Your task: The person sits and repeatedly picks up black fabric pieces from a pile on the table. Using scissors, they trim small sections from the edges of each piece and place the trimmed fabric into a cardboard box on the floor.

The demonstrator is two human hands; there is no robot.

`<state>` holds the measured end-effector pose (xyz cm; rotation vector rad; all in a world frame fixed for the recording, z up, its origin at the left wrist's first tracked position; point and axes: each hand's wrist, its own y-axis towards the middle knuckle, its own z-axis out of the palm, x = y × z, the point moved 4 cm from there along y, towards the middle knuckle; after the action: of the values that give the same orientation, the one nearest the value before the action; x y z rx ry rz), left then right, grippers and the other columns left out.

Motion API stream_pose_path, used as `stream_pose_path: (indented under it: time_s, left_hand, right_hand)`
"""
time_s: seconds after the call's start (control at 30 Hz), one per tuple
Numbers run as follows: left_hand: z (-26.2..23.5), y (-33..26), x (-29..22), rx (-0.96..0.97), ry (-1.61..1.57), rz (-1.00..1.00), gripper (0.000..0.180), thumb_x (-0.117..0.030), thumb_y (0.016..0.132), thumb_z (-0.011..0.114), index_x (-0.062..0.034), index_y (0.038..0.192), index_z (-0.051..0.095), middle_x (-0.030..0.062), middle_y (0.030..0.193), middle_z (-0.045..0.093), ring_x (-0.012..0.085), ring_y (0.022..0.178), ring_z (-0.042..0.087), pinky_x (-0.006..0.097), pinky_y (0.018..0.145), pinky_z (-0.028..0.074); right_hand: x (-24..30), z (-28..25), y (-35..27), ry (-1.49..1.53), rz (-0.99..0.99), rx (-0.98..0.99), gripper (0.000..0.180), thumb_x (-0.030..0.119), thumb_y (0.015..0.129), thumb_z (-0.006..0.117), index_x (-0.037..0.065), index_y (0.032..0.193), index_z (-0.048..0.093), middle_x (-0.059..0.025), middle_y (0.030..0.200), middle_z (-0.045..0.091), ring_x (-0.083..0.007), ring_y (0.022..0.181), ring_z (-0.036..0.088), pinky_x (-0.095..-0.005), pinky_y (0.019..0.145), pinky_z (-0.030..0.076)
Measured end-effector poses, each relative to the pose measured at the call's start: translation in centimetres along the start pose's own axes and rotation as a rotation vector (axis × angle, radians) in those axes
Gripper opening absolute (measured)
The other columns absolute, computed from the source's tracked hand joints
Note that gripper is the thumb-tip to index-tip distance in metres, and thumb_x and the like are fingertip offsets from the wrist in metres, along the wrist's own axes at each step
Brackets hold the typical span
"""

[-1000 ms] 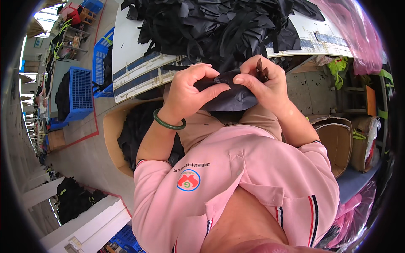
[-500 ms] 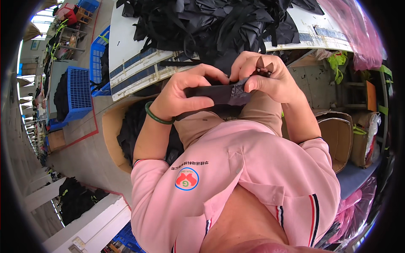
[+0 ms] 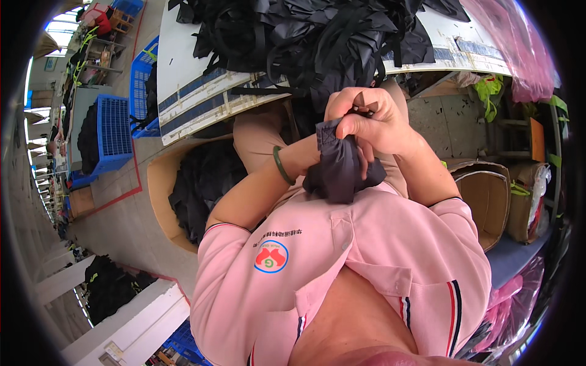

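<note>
Both my hands hold a black fabric piece (image 3: 339,171) in front of my chest, above my lap. My right hand (image 3: 375,119) pinches its top edge, fingers curled and closed. My left hand (image 3: 304,156) is mostly hidden inside or behind the bunched fabric, which hangs down over it; only the wrist with a green bangle (image 3: 280,166) shows. I wear a pink polo shirt (image 3: 366,256).
A white table (image 3: 183,91) ahead carries a big heap of black fabric pieces (image 3: 305,36). A cardboard box (image 3: 160,183) of black pieces stands at my left, blue crates (image 3: 113,131) further left, open cardboard boxes (image 3: 485,198) at my right, a pink plastic bag (image 3: 513,49) at upper right.
The fabric was held stretched flat between both hands; now it is bunched over my left hand and drawn nearer my chest, with my right hand gripping it from above.
</note>
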<state>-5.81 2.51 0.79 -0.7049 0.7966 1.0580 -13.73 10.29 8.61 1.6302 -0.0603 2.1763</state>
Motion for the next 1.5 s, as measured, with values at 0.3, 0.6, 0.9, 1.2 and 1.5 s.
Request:
stream_pose_path:
  time_s: [0.3,0.6,0.9,1.2,1.5]
  left_hand:
    - [-0.5,-3.3,-7.0,-0.316,0.458,0.503,0.03,-0.002,0.082,0.068,0.0004,0.109,0.056,0.0048,0.103,0.056,0.0126,0.1,0.052,0.027,0.093,0.04]
    - [-1.3,-3.3,-6.2,-0.489,0.299,0.51,0.013,0.007,0.08,0.064,0.0009,0.091,0.061,0.0001,0.084,0.059,0.0064,0.079,0.054,0.02,0.077,0.044]
    - [-1.9,-2.9,-5.6,-0.461,0.258,0.552,0.019,0.008,0.075,0.062,-0.0009,0.091,0.063,0.0047,0.101,0.058,0.0134,0.094,0.055,0.027,0.089,0.042]
    - [-1.9,-2.7,-5.9,-0.323,0.247,0.554,0.013,0.01,0.076,0.062,0.0026,0.086,0.059,0.0162,0.118,0.057,0.0172,0.099,0.058,0.031,0.09,0.045]
    - [-2.6,-2.6,-5.2,-0.335,0.282,0.558,0.015,0.011,0.074,0.06,0.0036,0.088,0.061,0.0108,0.097,0.064,0.0146,0.09,0.06,0.028,0.088,0.046]
  right_hand:
    - [0.3,-2.3,0.7,-0.317,-0.034,-0.21,0.01,0.007,0.084,0.067,0.001,0.085,0.059,0.0022,0.076,0.056,-0.0054,0.075,0.047,-0.0225,0.071,0.041]
    - [-1.2,-1.8,1.0,-0.234,0.068,-0.2,0.01,0.013,0.088,0.064,0.005,0.094,0.062,0.0066,0.075,0.053,-0.0007,0.063,0.042,-0.017,0.054,0.033]
    - [-3.9,-1.9,-0.1,0.214,0.379,-0.284,0.017,0.013,0.085,0.068,0.003,0.098,0.063,0.0053,0.07,0.052,-0.0003,0.048,0.035,-0.0179,0.041,0.023]
    - [-5.2,-2.7,0.0,0.444,0.508,-0.135,0.011,0.01,0.085,0.066,0.004,0.093,0.06,0.0063,0.067,0.048,0.0008,0.047,0.032,-0.0173,0.04,0.019]
    - [-2.8,-1.9,0.4,-0.072,0.339,-0.175,0.017,0.012,0.086,0.065,0.002,0.098,0.058,0.0052,0.073,0.05,-0.0005,0.055,0.039,-0.0169,0.045,0.028]
